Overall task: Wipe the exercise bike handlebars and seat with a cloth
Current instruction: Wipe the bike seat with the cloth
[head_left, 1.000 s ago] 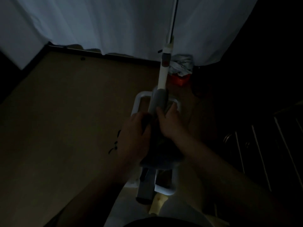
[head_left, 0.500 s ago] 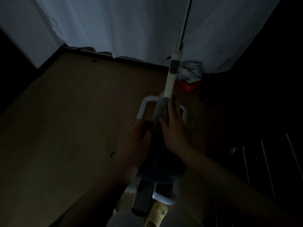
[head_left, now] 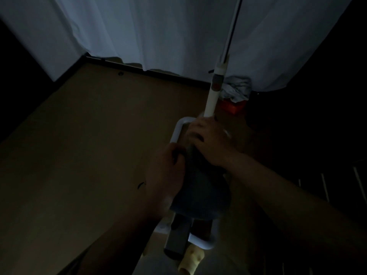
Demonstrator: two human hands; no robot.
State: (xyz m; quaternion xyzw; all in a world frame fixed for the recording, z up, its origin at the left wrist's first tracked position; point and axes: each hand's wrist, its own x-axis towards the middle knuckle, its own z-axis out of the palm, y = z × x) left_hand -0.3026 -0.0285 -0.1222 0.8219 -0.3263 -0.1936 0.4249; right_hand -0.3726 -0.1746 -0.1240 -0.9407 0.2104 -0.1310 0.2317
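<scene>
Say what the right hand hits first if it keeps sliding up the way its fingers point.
Probably the white tube just above the right hand, then its grey collar. The dim light leaves depth uncertain.

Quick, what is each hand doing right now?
Left hand: curled round the edge of the dark cloth.
Right hand: wrapped round the grey handlebar grip, below the white post.
</scene>
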